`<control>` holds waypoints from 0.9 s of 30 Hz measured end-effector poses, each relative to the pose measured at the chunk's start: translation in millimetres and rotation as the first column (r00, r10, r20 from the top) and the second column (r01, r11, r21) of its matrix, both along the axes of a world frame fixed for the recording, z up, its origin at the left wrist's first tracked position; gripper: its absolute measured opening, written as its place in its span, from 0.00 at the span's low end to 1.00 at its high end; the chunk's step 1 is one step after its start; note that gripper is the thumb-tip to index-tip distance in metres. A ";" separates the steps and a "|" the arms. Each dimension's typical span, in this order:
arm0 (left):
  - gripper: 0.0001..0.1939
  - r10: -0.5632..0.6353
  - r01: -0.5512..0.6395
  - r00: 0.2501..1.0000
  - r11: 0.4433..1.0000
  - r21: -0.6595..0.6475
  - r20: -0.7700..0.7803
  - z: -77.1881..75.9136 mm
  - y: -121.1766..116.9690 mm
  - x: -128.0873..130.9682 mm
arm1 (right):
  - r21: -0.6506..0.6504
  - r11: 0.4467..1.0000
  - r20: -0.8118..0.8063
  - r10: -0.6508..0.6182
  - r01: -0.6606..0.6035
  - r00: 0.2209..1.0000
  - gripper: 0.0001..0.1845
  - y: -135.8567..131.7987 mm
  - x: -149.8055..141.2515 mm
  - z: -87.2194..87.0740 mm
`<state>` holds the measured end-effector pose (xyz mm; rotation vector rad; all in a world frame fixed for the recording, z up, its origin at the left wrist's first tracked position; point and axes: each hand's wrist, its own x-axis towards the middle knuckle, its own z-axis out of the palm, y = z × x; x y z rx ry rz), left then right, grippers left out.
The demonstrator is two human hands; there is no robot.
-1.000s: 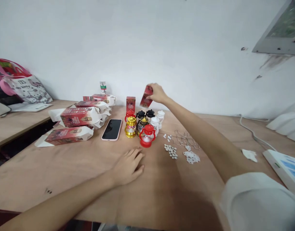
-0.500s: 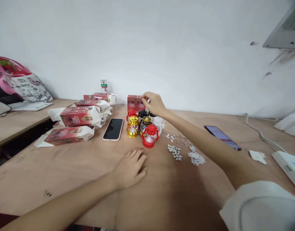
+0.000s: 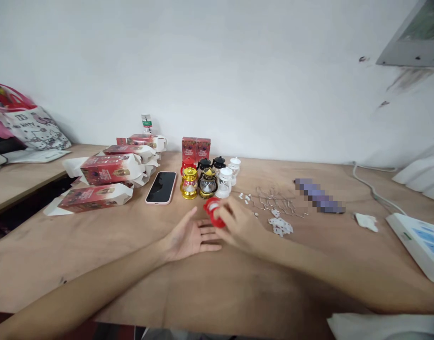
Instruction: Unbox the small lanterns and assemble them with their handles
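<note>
My right hand (image 3: 238, 224) grips a small red lantern (image 3: 212, 211), which is tipped over and slightly blurred. Just below it my left hand (image 3: 194, 236) lies palm up with its fingers spread and nothing in it. Behind the hands stand several small lanterns: a gold one (image 3: 189, 183), a bronze one (image 3: 207, 183), a white one (image 3: 223, 183) in front, with another red one (image 3: 188, 165), two black ones (image 3: 219, 163) and a second white one (image 3: 235, 169) in the back row.
Two upright red boxes (image 3: 196, 149) stand by the wall. Open red cartons (image 3: 108, 169) lie left, beside a phone (image 3: 161, 188). To the right are wire handles (image 3: 279, 202), white plastic pieces (image 3: 281, 225), a pixelated phone (image 3: 319, 196) and a white box (image 3: 419, 243).
My right hand has come back from the red boxes and taken up the front red lantern, tipping it. My left hand has turned palm up.
</note>
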<state>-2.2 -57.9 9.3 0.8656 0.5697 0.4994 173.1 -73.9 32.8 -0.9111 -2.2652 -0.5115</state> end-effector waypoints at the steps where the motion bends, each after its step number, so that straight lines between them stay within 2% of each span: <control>1: 0.33 -0.006 0.006 1.000 1.000 -0.015 -0.007 0.3 -0.1 -0.2 | 0.038 0.997 0.031 0.071 -0.072 0.997 0.07 -6.8 -2.1 -6.9; 3: 0.29 0.014 -0.014 0.999 1.000 0.001 -0.049 -1.0 -1.4 -0.9 | 0.116 0.962 0.135 0.233 -0.249 0.963 0.10 -18.2 -3.1 -21.0; 5: 0.23 0.084 -0.082 0.994 0.996 0.036 -0.074 -3.8 -3.4 -1.7 | 0.133 0.906 0.205 0.372 -0.402 0.905 0.10 -25.6 2.9 -33.0; 7: 0.21 0.161 -0.157 0.986 0.985 0.073 -0.050 -5.9 -5.4 -2.0 | 0.105 0.899 0.142 0.411 -0.426 0.901 0.10 -30.1 15.7 -41.5; 8: 0.22 0.176 -0.172 0.984 0.981 0.094 -0.030 -6.4 -6.2 -1.8 | 0.081 0.925 0.067 0.366 -0.371 0.928 0.11 -31.8 23.7 -44.4; 10: 0.24 0.189 -0.188 0.982 0.970 0.157 0.009 -5.8 -7.2 -0.6 | -0.020 0.989 -0.109 0.146 -0.149 0.983 0.16 -34.6 40.1 -48.0; 11: 0.24 0.205 -0.206 0.978 0.959 0.197 0.025 -4.9 -7.3 0.2 | -0.107 0.994 -0.180 -0.002 -0.018 0.984 0.18 -35.9 47.3 -49.3; 13: 0.27 0.267 -0.266 0.963 0.920 0.289 0.035 -2.7 -6.5 1.8 | -0.317 0.932 -0.258 -0.264 0.177 0.929 0.21 -37.5 57.8 -51.6; 15: 0.30 0.356 -0.322 0.934 0.852 0.412 -0.006 -0.7 -4.6 2.2 | -0.498 0.833 -0.268 -0.413 0.241 0.870 0.23 -37.0 62.5 -54.3; 17: 0.32 0.440 -0.332 0.896 0.761 0.557 -0.067 0.4 -2.1 0.8 | -0.614 0.752 -0.253 -0.473 0.238 0.844 0.25 -33.2 62.3 -56.8; 19: 0.32 0.501 -0.318 0.861 0.665 0.676 -0.088 0.6 0.9 -1.4 | -0.680 0.697 -0.227 -0.494 0.227 0.840 0.27 -25.9 58.5 -57.6; 22: 0.29 0.532 -0.287 0.845 0.528 0.799 -0.048 -0.7 7.2 -3.0 | -0.701 0.666 -0.169 -0.501 0.254 0.849 0.30 -10.8 48.9 -54.8; 25: 0.24 0.548 -0.301 0.833 0.325 0.896 0.081 -2.4 18.1 0.3 | -0.685 0.667 -0.076 -0.464 0.291 0.883 0.30 3.8 39.1 -50.4; 27: 0.22 0.568 -0.333 0.807 0.216 0.918 0.159 -2.7 26.4 4.6 | -0.675 0.688 -0.041 -0.396 0.267 0.917 0.27 11.2 34.5 -48.2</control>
